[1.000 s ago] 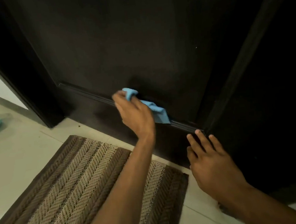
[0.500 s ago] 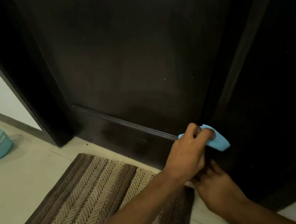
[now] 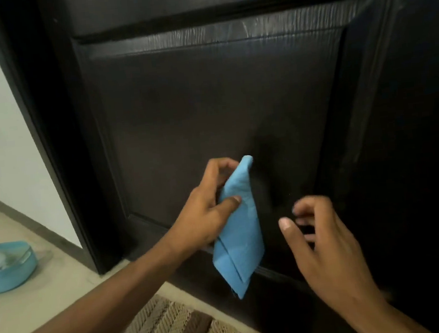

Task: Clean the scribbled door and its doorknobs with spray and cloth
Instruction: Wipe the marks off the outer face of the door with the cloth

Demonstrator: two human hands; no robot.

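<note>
Door: you see only its lower panels; top, bottom right and right side run past the frame, and no knob falls inside the view.
Scribbles: too dark for you to tell any marks on the panel.
Cloth: its upper left part sits behind your left hand, whose thumb lies across it.
Right hand: motion-blurred at the fingertips; you cannot tell whether they touch the door.
Forearms: both cut off by the lower edge.
Mat: only a corner shows; your left arm covers part.
Tub: cut by the left edge; its pale contents are too small to identify.
</note>
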